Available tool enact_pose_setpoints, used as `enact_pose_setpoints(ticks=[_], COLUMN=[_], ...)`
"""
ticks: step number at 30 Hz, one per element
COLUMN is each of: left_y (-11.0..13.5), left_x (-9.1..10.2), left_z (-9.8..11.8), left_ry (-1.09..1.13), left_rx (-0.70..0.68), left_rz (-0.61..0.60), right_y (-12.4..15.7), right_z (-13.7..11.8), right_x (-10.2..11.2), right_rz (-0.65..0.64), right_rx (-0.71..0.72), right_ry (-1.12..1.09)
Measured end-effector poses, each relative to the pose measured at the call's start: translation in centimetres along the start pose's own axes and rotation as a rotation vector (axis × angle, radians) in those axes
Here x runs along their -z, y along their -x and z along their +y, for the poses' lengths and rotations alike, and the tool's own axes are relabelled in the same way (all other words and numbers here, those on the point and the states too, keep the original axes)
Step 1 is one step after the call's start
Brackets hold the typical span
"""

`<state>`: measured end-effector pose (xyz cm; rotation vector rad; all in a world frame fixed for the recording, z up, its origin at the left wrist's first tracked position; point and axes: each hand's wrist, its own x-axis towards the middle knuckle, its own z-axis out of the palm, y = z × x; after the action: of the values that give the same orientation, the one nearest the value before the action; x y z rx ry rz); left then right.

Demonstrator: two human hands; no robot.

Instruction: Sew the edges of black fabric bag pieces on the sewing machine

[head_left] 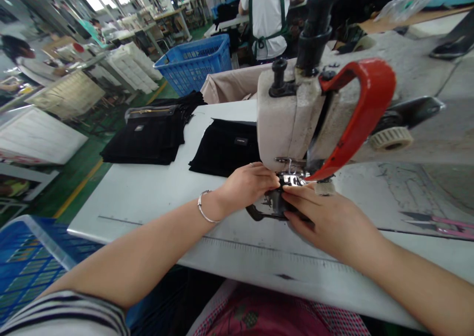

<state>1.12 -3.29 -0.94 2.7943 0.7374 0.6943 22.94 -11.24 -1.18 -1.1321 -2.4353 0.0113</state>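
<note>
A white sewing machine head (281, 118) with a red curved guard (374, 108) stands over the white table. My left hand (250, 188) is closed, its fingertips pinched together just left of the metal presser foot (292, 180). From the right, my right hand (329, 220) reaches in with fingers stretched out, a gap below the index finger, its tips close to the foot. A small dark bit shows between the two hands' fingertips, too small to name. Behind my left hand lies a black fabric piece (225, 148) with a small label (241, 141), partly hidden by the machine.
A stack of black fabric pieces (144, 138), one with a zipper, lies at the table's left. Pink-handled snips (444, 223) rest at right. A ruler strip (259, 247) runs along the front. Blue baskets (200, 62) stand behind and lower left. People work in the background.
</note>
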Motion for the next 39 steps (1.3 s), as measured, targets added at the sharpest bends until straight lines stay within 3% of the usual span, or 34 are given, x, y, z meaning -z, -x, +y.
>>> enact_pose_setpoints(ticks=[6,14,21,26,33,39], left_y=[-0.9,-1.0,-1.2,-1.0,-0.4,-1.2], left_x=[-0.2,0.1,1.6,1.9,1.6,2.8], left_z=[-1.0,-0.9,-1.8,-0.4,0.9,2.2], left_ry=[-0.051,-0.084,-0.151,-0.232,-0.247,-0.182], left_rx=[0.133,0.138,0.006,-0.041,-0.004,0.084], left_rz=[0.011,-0.012,-0.210,-0.220,-0.216,-0.317], right_y=[-0.2,-0.3,0.1,-0.1,-0.1,0.2], right_z=[-0.1,0.0,0.7,0.9,0.8,1.2], right_x=[-0.3,-0.3,0.7,0.9,1.0,1.2], right_rz=[0.027,0.032,0.163,0.163,0.109,0.108], right_rx=[0.021,0.021,-0.008,-0.036,-0.040,-0.139], right_ry=[0.001,-0.056,-0.102,-0.096,-0.072,0.001])
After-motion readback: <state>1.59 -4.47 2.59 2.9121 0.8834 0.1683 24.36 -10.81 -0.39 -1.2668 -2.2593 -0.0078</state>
